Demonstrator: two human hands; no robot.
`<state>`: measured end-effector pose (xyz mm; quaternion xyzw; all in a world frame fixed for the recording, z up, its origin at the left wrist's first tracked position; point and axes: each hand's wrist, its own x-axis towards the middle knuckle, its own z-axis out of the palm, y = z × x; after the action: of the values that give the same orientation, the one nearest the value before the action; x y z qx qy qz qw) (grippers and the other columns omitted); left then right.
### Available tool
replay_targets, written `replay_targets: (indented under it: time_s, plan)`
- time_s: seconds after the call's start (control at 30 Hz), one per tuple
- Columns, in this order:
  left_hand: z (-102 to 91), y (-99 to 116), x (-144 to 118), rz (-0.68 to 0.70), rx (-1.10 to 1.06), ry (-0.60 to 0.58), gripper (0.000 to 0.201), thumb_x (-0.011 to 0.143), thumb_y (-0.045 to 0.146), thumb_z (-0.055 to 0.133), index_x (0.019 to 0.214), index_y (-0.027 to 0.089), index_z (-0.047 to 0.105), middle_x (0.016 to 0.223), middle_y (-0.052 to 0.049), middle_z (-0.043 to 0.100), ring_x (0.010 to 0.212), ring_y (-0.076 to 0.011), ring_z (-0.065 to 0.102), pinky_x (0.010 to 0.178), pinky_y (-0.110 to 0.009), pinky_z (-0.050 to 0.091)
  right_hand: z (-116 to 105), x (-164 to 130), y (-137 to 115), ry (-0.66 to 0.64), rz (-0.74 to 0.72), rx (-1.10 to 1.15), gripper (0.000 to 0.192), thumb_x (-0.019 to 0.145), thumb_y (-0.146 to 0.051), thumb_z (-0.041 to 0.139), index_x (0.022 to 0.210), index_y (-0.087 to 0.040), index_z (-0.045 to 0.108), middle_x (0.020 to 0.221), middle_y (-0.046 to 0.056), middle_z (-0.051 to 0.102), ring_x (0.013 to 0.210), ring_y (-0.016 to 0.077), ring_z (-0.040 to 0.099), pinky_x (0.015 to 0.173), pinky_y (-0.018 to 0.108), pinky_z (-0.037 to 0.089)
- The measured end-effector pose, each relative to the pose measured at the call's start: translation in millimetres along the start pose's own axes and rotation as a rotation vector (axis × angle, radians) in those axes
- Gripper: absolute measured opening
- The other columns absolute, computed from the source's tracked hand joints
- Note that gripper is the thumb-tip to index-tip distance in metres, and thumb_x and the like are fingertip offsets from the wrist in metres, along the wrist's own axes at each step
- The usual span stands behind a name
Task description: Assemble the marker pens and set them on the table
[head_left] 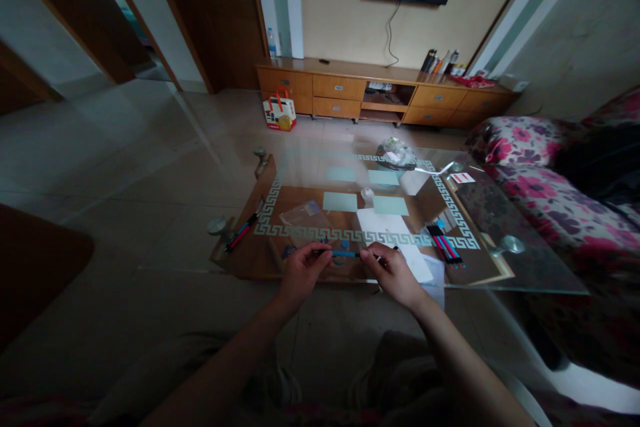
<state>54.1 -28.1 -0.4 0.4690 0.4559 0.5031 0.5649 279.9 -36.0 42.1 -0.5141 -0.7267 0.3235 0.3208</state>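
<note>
A blue pen with black ends [345, 254] is stretched level between my two hands, above the near edge of the glass table. My left hand [301, 271] pinches its left end, and my right hand [393, 272] pinches the other end. To the right lies a row of several pink, blue and black pens [445, 245] on the glass. A few more pens, pink and black [243, 232], rest at the table's left edge. White paper [416, 263] lies behind and beside my right hand. Beyond my left hand is a clear plastic sleeve [306, 215].
The glass coffee table [540, 267] has a Greek-key border. On its far side sit a crumpled plastic bag [396, 153] and a red-and-white card [463, 178]. A floral sofa [565, 200] stands at the right. A paper bag [280, 111] stands by the wooden TV cabinet [337, 88].
</note>
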Motion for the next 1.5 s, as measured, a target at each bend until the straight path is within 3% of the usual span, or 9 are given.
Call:
replay_targets:
  time_s: [0.17,0.37,0.67,0.83,0.93,1.07,1.13,1.3,1.5]
  plan:
    - [0.1,-1,0,-0.012,0.005,-0.004,0.029,0.081,0.037,0.073,0.099,0.014,0.068,0.076,-0.004,0.072,0.071,-0.0160,0.067,0.068,-0.026,0.052,-1,0,0,-0.042,-0.002,0.011,0.043,0.102,-0.043,0.041,0.071,-0.019,0.059,0.070,0.001,0.058,0.068,0.0148,0.055,0.067,0.027,0.040]
    - [0.9,1,0,0.002,0.006,0.027,0.027,0.082,0.037,0.072,0.097,0.015,0.068,0.078,-0.004,0.072,0.070,-0.0146,0.067,0.070,-0.025,0.052,1,-1,0,0.000,0.032,0.061,0.025,0.097,-0.043,0.052,0.094,-0.021,0.064,0.082,0.001,0.064,0.073,0.0156,0.057,0.067,0.026,0.042]
    - [-1.7,-4,0,0.031,-0.003,-0.008,0.026,0.083,0.036,0.071,0.097,0.015,0.068,0.082,-0.005,0.072,0.072,-0.0153,0.068,0.071,-0.027,0.053,-1,1,-2,-0.025,-0.046,-0.005,0.035,0.100,-0.043,0.046,0.078,-0.020,0.062,0.076,0.002,0.061,0.073,0.0162,0.056,0.068,0.027,0.041]
    - [-3.0,-2,1,0.012,-0.001,-0.016,0.024,0.082,0.035,0.071,0.095,0.015,0.067,0.077,-0.003,0.069,0.070,-0.0144,0.065,0.069,-0.025,0.051,0,1,-1,-0.027,0.050,0.062,0.038,0.097,-0.049,0.050,0.077,-0.019,0.062,0.068,0.000,0.056,0.064,0.0142,0.050,0.060,0.025,0.037]
    - [-1.8,4,-2,-0.036,0.012,-0.118,0.025,0.080,0.034,0.073,0.095,0.015,0.067,0.077,-0.003,0.067,0.068,-0.0136,0.063,0.066,-0.025,0.050,-3,2,-1,-0.059,0.132,0.199,0.039,0.094,-0.053,0.053,0.078,-0.019,0.063,0.067,-0.001,0.056,0.063,0.0134,0.049,0.057,0.024,0.037]
    - [3.4,7,-10,-0.112,0.067,-0.407,0.036,0.078,0.032,0.074,0.110,0.017,0.067,0.079,-0.003,0.067,0.069,-0.0149,0.063,0.067,-0.027,0.050,-4,4,0,-0.064,0.210,0.314,0.043,0.091,-0.057,0.054,0.074,-0.018,0.061,0.066,-0.001,0.055,0.062,0.0127,0.048,0.056,0.024,0.038]
    - [6.0,6,-15,-0.130,0.090,-0.485,0.038,0.078,0.031,0.074,0.113,0.018,0.066,0.081,-0.003,0.067,0.070,-0.0145,0.062,0.067,-0.027,0.049,-1,5,1,-0.048,0.211,0.328,0.044,0.089,-0.058,0.056,0.069,-0.018,0.058,0.063,-0.002,0.052,0.060,0.0117,0.045,0.056,0.023,0.038]
    - [8.7,-2,-21,-0.128,0.125,-0.510,0.044,0.078,0.030,0.074,0.118,0.018,0.062,0.078,-0.001,0.064,0.069,-0.0141,0.060,0.066,-0.026,0.048,14,4,1,-0.043,0.157,0.368,0.041,0.087,-0.054,0.061,0.067,-0.019,0.055,0.063,-0.003,0.049,0.060,0.0109,0.044,0.056,0.023,0.037]
    - [10.8,-1,-28,-0.116,0.150,-0.532,0.027,0.086,0.036,0.065,0.105,0.016,0.065,0.083,-0.004,0.066,0.071,-0.0159,0.063,0.064,-0.026,0.048,21,-4,-3,-0.109,0.103,0.317,0.037,0.092,-0.049,0.057,0.074,-0.018,0.063,0.071,0.000,0.060,0.068,0.0129,0.054,0.064,0.024,0.043]
